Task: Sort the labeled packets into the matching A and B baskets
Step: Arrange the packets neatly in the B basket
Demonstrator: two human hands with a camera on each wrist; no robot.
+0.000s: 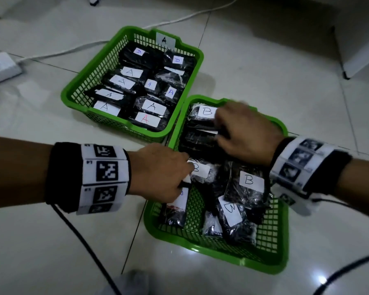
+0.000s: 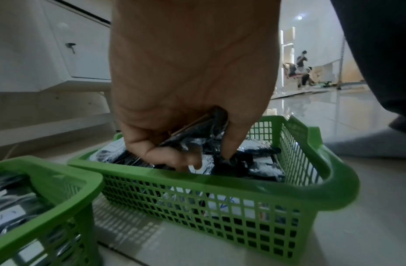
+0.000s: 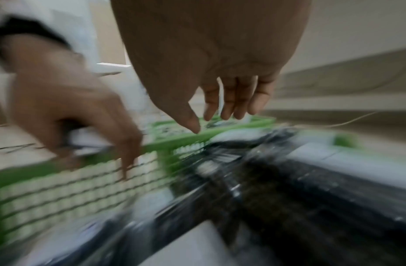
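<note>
Two green mesh baskets stand on the tiled floor. Basket A [image 1: 87, 71], tagged A [image 1: 165, 40], holds several black packets with white labels, mostly A. Basket B [image 1: 222, 254] holds several packets labeled B. My left hand [image 1: 186, 173] reaches over the near-left rim of basket B and grips a black packet labeled B [image 1: 202, 170]; the left wrist view shows its fingers [image 2: 229, 149] curled round that packet [image 2: 197, 129]. My right hand [image 1: 218, 128] hovers over the far packets in basket B. Its fingers [image 3: 229, 106] hang straight and hold nothing; that view is blurred.
A white power strip [image 1: 0, 67] and white cable [image 1: 73, 47] lie left of and behind basket A. White furniture [image 1: 360, 39] stands at the back right. Black cables [image 1: 83, 241] trail from both wrists across the floor. A white cabinet [image 2: 49, 54] is behind the baskets.
</note>
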